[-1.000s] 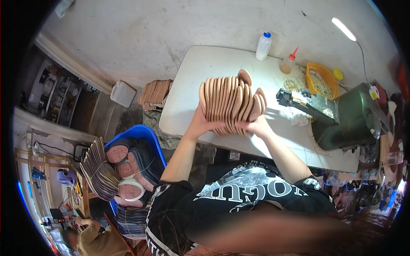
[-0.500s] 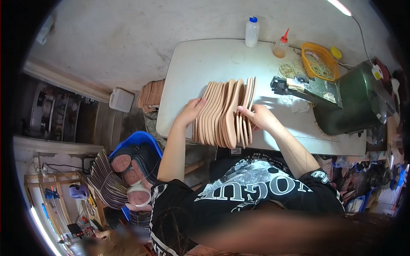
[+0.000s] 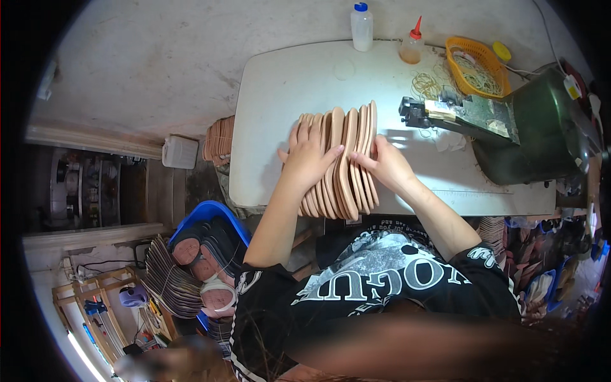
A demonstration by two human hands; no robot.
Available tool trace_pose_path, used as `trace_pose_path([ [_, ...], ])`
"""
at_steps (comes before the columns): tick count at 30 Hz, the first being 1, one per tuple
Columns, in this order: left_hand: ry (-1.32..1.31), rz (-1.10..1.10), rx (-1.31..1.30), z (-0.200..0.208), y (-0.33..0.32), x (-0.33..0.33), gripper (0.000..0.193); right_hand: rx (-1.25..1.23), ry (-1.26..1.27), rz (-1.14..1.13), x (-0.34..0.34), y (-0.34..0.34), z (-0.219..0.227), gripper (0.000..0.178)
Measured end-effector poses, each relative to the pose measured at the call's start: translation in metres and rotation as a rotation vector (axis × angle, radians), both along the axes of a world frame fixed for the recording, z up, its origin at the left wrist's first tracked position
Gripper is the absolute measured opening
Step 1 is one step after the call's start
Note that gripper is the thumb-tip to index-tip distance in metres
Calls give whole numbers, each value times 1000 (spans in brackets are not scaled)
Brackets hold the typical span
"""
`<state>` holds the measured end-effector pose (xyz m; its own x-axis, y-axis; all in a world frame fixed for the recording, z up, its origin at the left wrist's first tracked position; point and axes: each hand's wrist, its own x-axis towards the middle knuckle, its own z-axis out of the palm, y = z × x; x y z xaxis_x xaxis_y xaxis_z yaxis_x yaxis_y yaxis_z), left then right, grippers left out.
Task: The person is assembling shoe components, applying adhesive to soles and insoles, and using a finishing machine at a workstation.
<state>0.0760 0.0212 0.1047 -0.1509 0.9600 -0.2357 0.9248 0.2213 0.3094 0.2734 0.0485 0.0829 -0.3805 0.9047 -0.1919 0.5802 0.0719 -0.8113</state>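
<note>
A row of tan shoe insoles (image 3: 342,169) stands on edge, packed side by side, at the near edge of the white table. My left hand (image 3: 310,156) lies over the left part of the row, its fingers spread across the upper edges and its thumb reaching to the middle. From the right side my right hand (image 3: 386,164) grips the row, thumb on the near edges close to my left thumb. The fingertips of my right hand are partly hidden behind the outermost insoles.
Right of the row stands a dark green machine (image 3: 534,130) with a projecting arm. Behind it are a yellow basket (image 3: 503,71) of rubber bands, a red-tipped bottle (image 3: 412,48) and a blue-capped bottle (image 3: 362,28). A blue bin (image 3: 184,219) holding bundled soles sits at lower left.
My left hand has moved from the row's left end to over its top, towards the middle. My right hand stays at the right side. Some insoles have shifted and gaps between them differ.
</note>
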Motion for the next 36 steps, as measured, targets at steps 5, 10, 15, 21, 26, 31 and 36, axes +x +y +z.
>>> trace_pose_path([
  [5, 9, -18, -23, 3, 16, 11, 85, 95, 162, 23, -1, -27, -2, 73],
  [10, 176, -49, 15, 5, 25, 4, 95, 139, 133, 24, 1, -30, -8, 85],
  [15, 193, -17, 37, 3, 16, -1, 94, 172, 108, 9, 2, -36, -8, 102],
  [21, -3, -29, 258, -18, 22, -14, 81, 199, -57, 172, 4, -39, -7, 96],
  [26, 99, 9, 215, -13, 16, -10, 80, 195, -45, 355, 15, -47, 11, 93],
  [31, 121, -31, 231, -11, 18, -8, 74, 207, -85, 363, 15, -38, 10, 84],
  [36, 114, -163, 382, -5, 12, -1, 47, 206, -75, 343, 17, -38, 9, 80],
])
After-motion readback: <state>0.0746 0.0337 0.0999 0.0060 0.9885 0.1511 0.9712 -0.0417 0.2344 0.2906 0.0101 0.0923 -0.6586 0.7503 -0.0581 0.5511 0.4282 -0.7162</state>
